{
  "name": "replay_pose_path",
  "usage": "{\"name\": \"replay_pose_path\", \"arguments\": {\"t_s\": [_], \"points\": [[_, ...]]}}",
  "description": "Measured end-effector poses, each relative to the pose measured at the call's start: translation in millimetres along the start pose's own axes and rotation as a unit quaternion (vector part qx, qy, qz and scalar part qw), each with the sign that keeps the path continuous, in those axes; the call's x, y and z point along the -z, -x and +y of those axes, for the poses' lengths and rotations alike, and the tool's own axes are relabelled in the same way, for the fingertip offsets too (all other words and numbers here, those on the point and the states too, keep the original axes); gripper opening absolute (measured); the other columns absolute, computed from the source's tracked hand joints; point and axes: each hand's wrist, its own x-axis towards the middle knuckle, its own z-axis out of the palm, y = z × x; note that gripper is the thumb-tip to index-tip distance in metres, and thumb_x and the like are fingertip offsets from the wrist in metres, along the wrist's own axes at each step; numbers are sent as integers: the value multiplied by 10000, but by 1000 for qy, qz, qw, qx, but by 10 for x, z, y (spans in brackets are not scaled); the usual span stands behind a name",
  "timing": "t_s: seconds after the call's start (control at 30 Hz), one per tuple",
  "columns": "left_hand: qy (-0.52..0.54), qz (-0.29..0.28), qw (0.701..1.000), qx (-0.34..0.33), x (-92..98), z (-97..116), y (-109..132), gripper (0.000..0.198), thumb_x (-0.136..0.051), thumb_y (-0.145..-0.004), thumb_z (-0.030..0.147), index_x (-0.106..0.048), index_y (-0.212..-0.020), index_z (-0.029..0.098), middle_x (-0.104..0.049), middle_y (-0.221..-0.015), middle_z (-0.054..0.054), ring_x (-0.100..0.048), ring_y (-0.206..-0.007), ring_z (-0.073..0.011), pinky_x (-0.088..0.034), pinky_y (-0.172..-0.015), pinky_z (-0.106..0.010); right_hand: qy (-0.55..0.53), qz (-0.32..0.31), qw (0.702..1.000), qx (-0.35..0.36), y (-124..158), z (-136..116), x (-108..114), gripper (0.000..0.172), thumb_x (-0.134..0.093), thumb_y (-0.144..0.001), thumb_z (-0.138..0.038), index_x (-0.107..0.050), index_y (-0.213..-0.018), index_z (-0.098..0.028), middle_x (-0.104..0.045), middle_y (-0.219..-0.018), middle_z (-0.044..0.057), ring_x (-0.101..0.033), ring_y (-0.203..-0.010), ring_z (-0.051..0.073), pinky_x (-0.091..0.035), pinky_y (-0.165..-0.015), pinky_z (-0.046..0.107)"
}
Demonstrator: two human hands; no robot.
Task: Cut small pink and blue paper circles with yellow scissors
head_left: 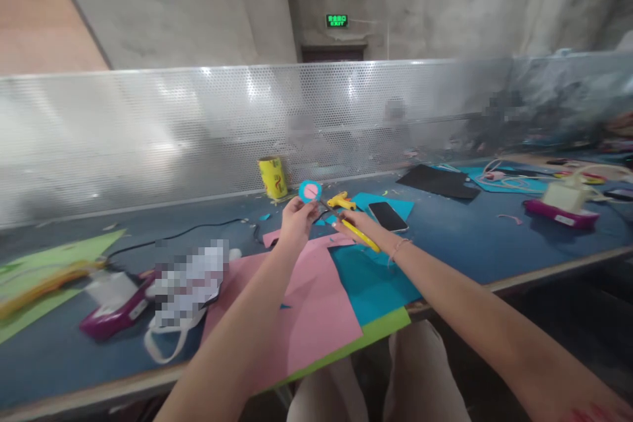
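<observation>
My left hand (298, 214) pinches a small round paper piece (310, 191), blue round the edge with a pink centre, and holds it above the table. Close by on the right, my right hand (352, 219) is closed round a yellow-handled tool (363, 236). Its thin, dark metal end points toward the disc; blur hides whether they touch and what kind of tool it is. Under my forearms lie a pink paper sheet (316, 297), a blue sheet (376, 277) and a green sheet (380, 335). Just behind my right hand is a yellow glue gun (342, 200).
A black phone (388, 216) rests on blue paper. A yellow roll (273, 178) stands near the perforated metal screen (198, 125). Purple power strips (116, 310) lie left and right, with cables (173, 234). Black paper (438, 182) lies at back right.
</observation>
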Motion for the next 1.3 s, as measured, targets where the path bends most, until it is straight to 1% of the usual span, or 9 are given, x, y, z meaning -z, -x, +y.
{"name": "replay_pose_path", "arguments": {"t_s": [0.1,0.17,0.27,0.47,0.6,0.8,0.97,1.13,1.3], "points": [[-11,-7,1000,-1,2,-16,-1,293,-838,-566,233,-578,-682,163,-582,-577,38,-550,-545,-73,-460,-587,-200,-28,2,999,-29,12,-66,42,208,-612,-790,-396,-565,-724,-206,-557,-584,-14,-533,-516,135,-431,-488,247],[-14,-12,1000,-5,6,-29,-10,277,-825,-589,256,-580,-676,160,-577,-568,35,-544,-538,-76,-466,-587,-210,-47,-5,998,-35,30,-126,82,225,-573,-814,-418,-547,-731,-210,-551,-578,-9,-520,-477,134,-421,-449,250],[-22,-9,1000,-19,13,-46,-25,243,-799,-625,259,-584,-673,156,-589,-590,26,-546,-548,-75,-474,-606,-219,-100,-65,991,-64,79,-219,154,281,-532,-830,-488,-519,-740,-222,-505,-535,-25,-423,-374,105,-363,-381,248],[-58,-2,998,-19,28,-50,-45,240,-771,-634,228,-542,-603,164,-563,-538,36,-518,-505,-69,-442,-561,-205,-156,-92,980,-86,152,-327,244,340,-509,-829,-565,-490,-769,-230,-475,-514,-43,-375,-358,92,-328,-367,237],[-52,-13,998,-28,33,-47,-47,239,-756,-618,224,-528,-577,163,-545,-520,41,-503,-494,-60,-415,-532,-187,-160,-104,977,-94,150,-355,250,365,-535,-816,-580,-489,-766,-221,-453,-505,-54,-370,-354,81,-315,-361,229],[-66,-23,997,-15,25,-36,-30,250,-759,-629,298,-551,-613,161,-557,-537,33,-499,-486,-68,-427,-537,-207,-169,-114,972,-118,156,-404,263,403,-582,-793,-604,-501,-783,-210,-458,-510,-59,-375,-354,70,-306,-352,211],[-94,-26,995,-25,40,-45,-43,306,-768,-632,331,-518,-572,165,-533,-510,35,-470,-463,-59,-401,-514,-201,-169,-119,971,-124,164,-422,290,384,-588,-804,-578,-513,-782,-202,-457,-506,-58,-370,-348,68,-297,-346,213],[-124,-50,990,-47,72,-80,-71,365,-761,-631,395,-494,-530,168,-519,-493,30,-444,-448,-53,-351,-478,-197,-184,-119,969,-117,167,-410,282,381,-592,-805,-576,-514,-781,-204,-451,-485,-67,-361,-334,67,-289,-329,210],[-150,-57,985,-56,92,-85,-85,400,-749,-643,450,-490,-524,169,-537,-512,13,-448,-461,-58,-355,-482,-203,-174,-118,970,-126,168,-421,274,358,-578,-826,-552,-516,-766,-205,-441,-450,-74,-351,-311,65,-286,-312,203]]}}
